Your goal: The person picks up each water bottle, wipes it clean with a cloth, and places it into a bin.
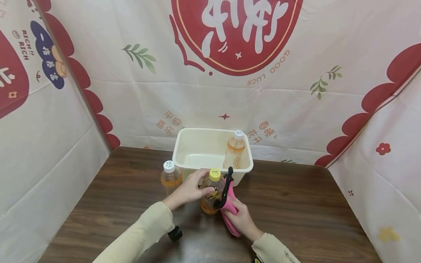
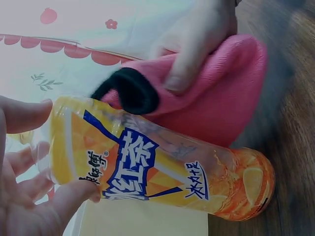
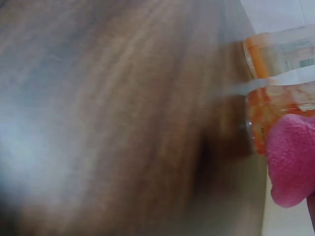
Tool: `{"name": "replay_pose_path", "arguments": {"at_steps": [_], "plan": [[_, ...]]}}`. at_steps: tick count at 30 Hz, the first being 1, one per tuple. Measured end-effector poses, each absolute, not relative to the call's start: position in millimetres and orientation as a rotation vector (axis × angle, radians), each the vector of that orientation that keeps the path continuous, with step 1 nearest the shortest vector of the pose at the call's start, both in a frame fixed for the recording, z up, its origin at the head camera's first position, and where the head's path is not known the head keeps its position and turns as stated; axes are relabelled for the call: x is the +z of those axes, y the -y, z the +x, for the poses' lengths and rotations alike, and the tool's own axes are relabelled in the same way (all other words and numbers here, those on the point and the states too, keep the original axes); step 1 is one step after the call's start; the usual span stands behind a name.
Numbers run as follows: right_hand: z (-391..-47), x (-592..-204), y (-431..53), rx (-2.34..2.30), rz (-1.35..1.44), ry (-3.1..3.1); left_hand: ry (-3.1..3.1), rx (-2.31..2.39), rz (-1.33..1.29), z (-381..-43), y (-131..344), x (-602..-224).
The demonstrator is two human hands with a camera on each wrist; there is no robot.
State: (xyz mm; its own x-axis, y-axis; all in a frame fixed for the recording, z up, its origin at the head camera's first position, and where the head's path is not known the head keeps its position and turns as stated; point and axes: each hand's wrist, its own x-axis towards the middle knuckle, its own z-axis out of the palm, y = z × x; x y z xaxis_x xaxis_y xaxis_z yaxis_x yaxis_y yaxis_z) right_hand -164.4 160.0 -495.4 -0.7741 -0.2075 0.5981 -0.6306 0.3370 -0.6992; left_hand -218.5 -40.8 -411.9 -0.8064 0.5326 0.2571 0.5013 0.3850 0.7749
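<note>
My left hand grips a yellow-capped iced tea bottle near its top, thumb and fingers on opposite sides. The bottle stands upright on the table just in front of the white bin. In my right hand is a pink plush cloth mitt with a black knitted cuff. The mitt's cuff end overlaps the bottle's right side in the head view. Only the pink end of the mitt shows large in the right wrist view.
A white bin stands against the cloth backdrop, with a white-capped bottle of orange drink inside. Left of my left hand is another white-capped bottle on the brown table. A black object shows beneath the left forearm.
</note>
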Motion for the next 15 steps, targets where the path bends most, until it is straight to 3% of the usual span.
{"name": "replay_pose_path", "arguments": {"at_steps": [9,15], "plan": [[-166,-552,-171,1.167,0.747,2.392,-2.592,1.389,0.968,-219,41,-414],[-169,-555,-176,1.153,0.751,2.445,-2.582,1.411,0.989,-220,41,-414]]}}
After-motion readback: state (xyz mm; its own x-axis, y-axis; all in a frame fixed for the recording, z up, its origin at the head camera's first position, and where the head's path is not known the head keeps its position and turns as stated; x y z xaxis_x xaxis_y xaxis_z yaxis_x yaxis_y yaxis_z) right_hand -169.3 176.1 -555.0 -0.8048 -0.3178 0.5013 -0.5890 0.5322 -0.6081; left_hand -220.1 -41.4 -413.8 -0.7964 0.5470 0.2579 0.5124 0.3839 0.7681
